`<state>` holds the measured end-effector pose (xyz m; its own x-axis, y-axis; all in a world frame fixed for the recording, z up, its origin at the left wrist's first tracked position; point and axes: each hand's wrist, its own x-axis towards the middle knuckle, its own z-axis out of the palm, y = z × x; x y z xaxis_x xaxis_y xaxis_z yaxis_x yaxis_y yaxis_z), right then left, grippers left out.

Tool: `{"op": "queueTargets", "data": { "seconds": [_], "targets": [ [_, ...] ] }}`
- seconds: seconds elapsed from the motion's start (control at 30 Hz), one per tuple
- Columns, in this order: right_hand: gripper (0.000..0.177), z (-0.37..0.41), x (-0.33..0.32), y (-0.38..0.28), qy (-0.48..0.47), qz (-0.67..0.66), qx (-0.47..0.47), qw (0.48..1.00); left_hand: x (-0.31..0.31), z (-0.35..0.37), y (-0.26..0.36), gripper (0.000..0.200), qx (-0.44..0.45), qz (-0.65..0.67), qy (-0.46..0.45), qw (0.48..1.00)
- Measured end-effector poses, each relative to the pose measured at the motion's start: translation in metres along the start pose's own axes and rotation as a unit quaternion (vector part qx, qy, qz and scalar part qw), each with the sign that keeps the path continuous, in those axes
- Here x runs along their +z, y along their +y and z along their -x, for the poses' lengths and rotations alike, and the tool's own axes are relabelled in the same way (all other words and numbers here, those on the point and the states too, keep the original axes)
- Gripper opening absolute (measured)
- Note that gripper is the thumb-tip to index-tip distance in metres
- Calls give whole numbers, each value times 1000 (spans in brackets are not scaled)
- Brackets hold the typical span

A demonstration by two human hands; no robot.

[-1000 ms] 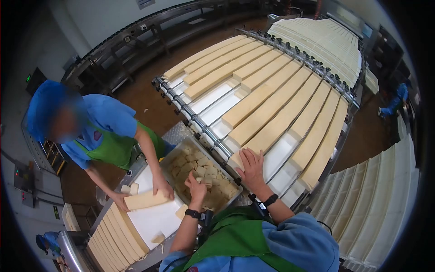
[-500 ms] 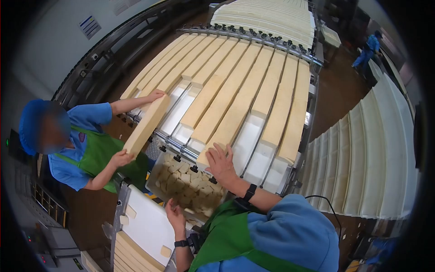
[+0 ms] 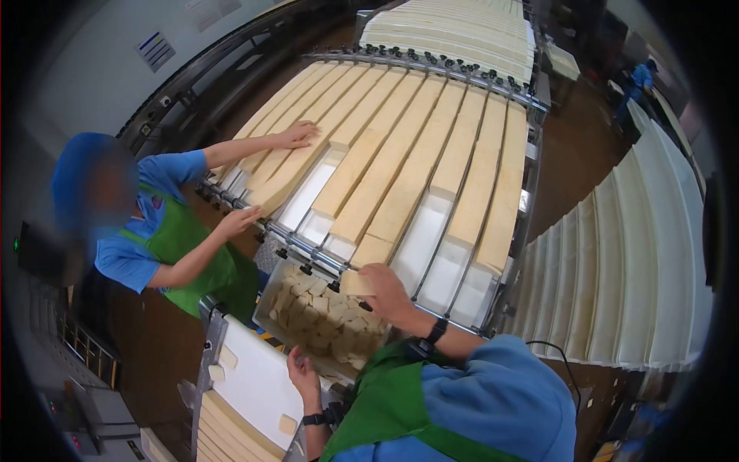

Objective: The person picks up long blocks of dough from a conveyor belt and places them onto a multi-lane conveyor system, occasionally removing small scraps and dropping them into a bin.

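Observation:
My right hand (image 3: 389,294) grips a short, pale-yellow end piece (image 3: 355,283) over the front edge of the conveyor. Just behind it, another short piece (image 3: 372,251) lies in the same lane, against the end of a long pale-yellow block (image 3: 412,181). Below, a bin (image 3: 265,302) holds many loose off-cut pieces (image 3: 319,312). My left hand (image 3: 303,376) hovers beside the bin, above the edge of a white belt, its fingers apart and holding nothing.
A co-worker (image 3: 185,239) at the left rests both hands on a long block (image 3: 296,173). Metal rods divide the conveyor lanes, and a front rail (image 3: 312,252) carries black knobs. More strips (image 3: 231,431) lie on the lower white belt (image 3: 250,385). White ribbed sheets (image 3: 608,269) stand at right.
My right hand has pulled the end piece forward off the block's front, over the edge. The co-worker has lowered the raised long block onto the conveyor. My left hand has barely moved.

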<state>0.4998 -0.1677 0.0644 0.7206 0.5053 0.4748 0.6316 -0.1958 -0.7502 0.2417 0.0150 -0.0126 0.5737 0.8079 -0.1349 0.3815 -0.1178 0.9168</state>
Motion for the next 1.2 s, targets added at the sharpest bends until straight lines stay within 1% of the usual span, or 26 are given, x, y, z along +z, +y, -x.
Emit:
{"op": "queueTargets", "data": {
  "seconds": [0.1,0.17,0.2,0.23,0.33,0.4,0.43,0.47,0.53,0.57,0.63,0.73,0.83,0.9,0.97,1.07,1.1,1.2],
  "targets": [
    [60,19,-40,8,74,84,-40,993,0,7,16,41,-20,10,-1,1000],
    [67,35,-80,14,99,76,36,992,4,13,25,39,-37,40,3,999],
    [71,43,-98,16,120,114,53,985,4,14,18,38,-32,32,0,999],
    [71,51,-118,18,134,150,51,978,3,15,9,37,-26,23,-3,999],
    [71,80,-171,17,75,223,76,969,4,17,1,36,-34,32,-13,999],
    [70,99,-192,25,-6,270,116,956,6,20,1,36,-41,34,-20,998],
    [70,104,-196,28,-48,292,135,946,8,19,2,36,-39,27,-23,999],
    [71,107,-195,33,-34,330,139,933,8,18,3,36,-37,20,-26,999],
    [72,110,-189,48,-9,406,146,902,12,13,3,35,-1,15,-37,999],
    [75,110,-184,54,7,435,164,885,16,10,1,35,18,14,-40,999],
    [81,103,-169,52,38,487,200,849,22,6,0,33,25,48,-40,998],
    [92,83,-170,22,-20,513,197,835,23,6,7,31,14,80,-44,996],
    [100,84,-173,53,-68,497,240,831,23,7,6,30,12,84,-35,996],
    [101,83,-177,66,-73,517,227,822,18,10,3,30,21,85,-13,996],
    [102,84,-173,71,-76,530,222,815,4,17,5,29,31,83,15,996],
    [99,75,-173,56,-92,529,244,808,-26,31,10,29,1,66,63,996],
    [98,72,-175,51,-115,536,260,795,-38,36,-1,30,6,57,81,995],
    [93,48,-171,19,-172,558,292,758,-78,63,-6,31,-39,70,125,989]
  ]
}}
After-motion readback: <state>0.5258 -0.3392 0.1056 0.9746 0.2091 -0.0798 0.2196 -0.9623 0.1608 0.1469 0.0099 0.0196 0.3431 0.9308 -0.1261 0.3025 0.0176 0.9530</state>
